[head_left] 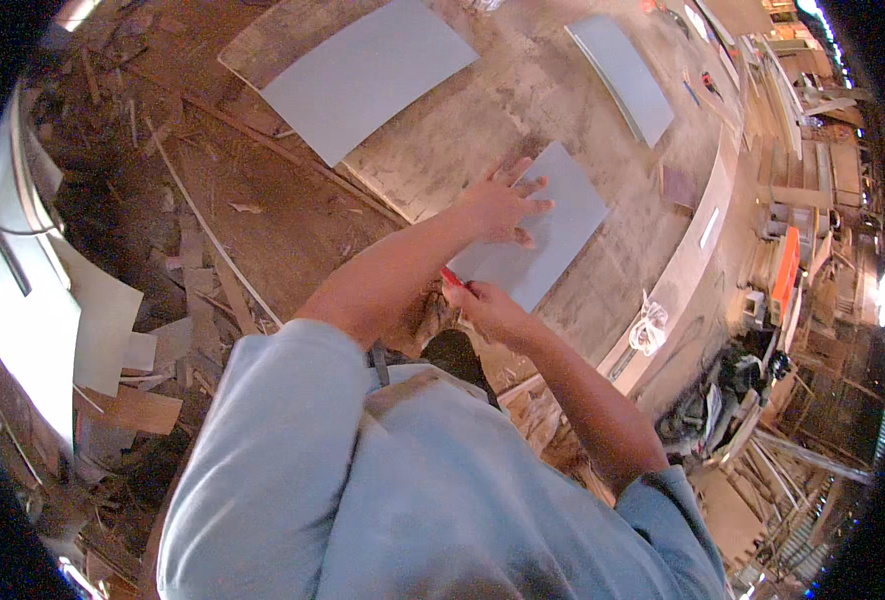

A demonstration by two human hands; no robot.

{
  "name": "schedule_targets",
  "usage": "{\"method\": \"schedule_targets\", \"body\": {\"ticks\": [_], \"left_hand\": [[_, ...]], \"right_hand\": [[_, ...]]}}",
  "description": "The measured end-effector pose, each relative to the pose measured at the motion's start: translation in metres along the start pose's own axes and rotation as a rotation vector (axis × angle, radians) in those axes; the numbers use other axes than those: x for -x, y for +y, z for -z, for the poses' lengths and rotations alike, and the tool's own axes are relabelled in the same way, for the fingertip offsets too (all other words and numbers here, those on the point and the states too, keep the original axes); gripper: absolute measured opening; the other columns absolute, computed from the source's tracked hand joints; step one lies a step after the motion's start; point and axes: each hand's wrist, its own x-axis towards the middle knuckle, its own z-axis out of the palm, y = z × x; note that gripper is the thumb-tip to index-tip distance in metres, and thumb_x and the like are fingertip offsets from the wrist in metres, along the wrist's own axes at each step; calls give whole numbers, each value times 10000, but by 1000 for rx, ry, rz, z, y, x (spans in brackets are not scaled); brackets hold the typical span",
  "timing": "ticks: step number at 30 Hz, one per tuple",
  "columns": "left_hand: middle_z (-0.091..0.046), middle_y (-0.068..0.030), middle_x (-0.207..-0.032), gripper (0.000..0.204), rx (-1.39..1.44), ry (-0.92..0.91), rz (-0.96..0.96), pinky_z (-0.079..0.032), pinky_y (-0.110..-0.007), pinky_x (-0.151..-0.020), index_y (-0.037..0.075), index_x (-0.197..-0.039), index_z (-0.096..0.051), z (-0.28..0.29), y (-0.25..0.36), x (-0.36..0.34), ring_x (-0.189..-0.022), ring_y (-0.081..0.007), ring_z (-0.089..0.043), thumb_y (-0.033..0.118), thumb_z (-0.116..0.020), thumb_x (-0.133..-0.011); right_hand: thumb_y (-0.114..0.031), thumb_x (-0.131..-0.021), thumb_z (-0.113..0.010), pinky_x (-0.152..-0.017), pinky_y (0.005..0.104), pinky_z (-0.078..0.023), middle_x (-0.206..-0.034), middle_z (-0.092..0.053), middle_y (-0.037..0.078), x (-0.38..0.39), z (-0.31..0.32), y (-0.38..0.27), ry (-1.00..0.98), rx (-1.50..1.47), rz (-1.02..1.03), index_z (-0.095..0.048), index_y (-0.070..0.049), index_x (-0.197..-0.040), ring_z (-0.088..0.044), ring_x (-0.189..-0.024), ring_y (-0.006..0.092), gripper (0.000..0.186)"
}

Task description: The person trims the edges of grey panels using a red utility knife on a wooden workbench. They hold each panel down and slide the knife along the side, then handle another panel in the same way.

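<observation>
My left hand (505, 208) lies with spread fingers on a light grey-blue rectangular sheet (567, 205) on the worktable (492, 115). Close to the sheet's near edge, my right hand (492, 312) is closed around a small red tool (449, 276). Only the tool's red end shows, so I cannot make out its kind. A larger sheet (367, 75) of the same colour rests at the table's far left. Toward the far right lies a narrower stack of such sheets (624, 75).
Along the table's right side runs a pale board (697, 235) with a bundle of white cord (647, 325) on it. A small brown piece (676, 186) lies nearby. Wood scraps (202, 270) litter the floor at left; planks (777, 95) and an orange object (785, 270) crowd the right.
</observation>
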Motion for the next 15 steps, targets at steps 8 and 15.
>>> {"method": "schedule_targets", "body": {"ticks": [8, 15], "left_hand": [[-529, -173, -1429, 684, 208, 325, 264, -459, -509, -1030, 137, -1407, -534, 23, 110, 187, -1274, -402, -540, 432, -766, -835], [-702, -76, -1198, 486, -43, 239, 568, -552, -415, -915, 175, -1363, -599, -36, 192, 227, -1093, -297, -668, 155, -679, -884]], "right_hand": [[-550, -1040, -431, -678, 374, -564, -900, -705, 108, 67, 27, 102, -344, -964, 137, -596, -35, -1178, -679, -710, 222, 558], [-494, -1027, -482, -857, 419, -540, -1020, -702, 190, 71, 18, 127, -253, -604, 196, -619, 22, -1130, -689, -918, 302, 543]]}}
